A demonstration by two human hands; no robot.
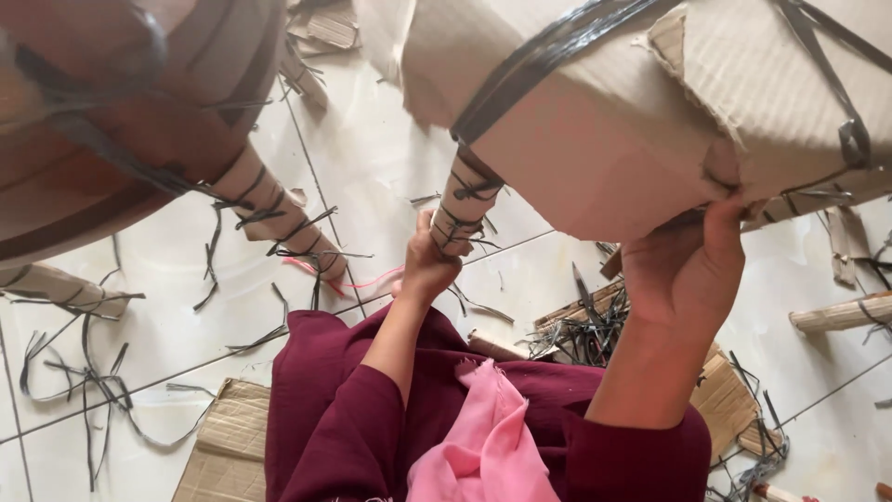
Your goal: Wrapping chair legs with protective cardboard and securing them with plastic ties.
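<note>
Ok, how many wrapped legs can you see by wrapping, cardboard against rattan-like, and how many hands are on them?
Cardboard-wrapped legs tied with black strap: 2 (held leg, other leg)
Ribbed pale legs lying on the floor: 1
Hands: 2 (left hand, right hand)
Total: 5

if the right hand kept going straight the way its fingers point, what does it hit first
The right hand points up into the cardboard-wrapped piece, and its fingertips already rest on the torn lower edge. So it would meet that cardboard at once, near the black strap. Depth beyond it is unclear.
</note>
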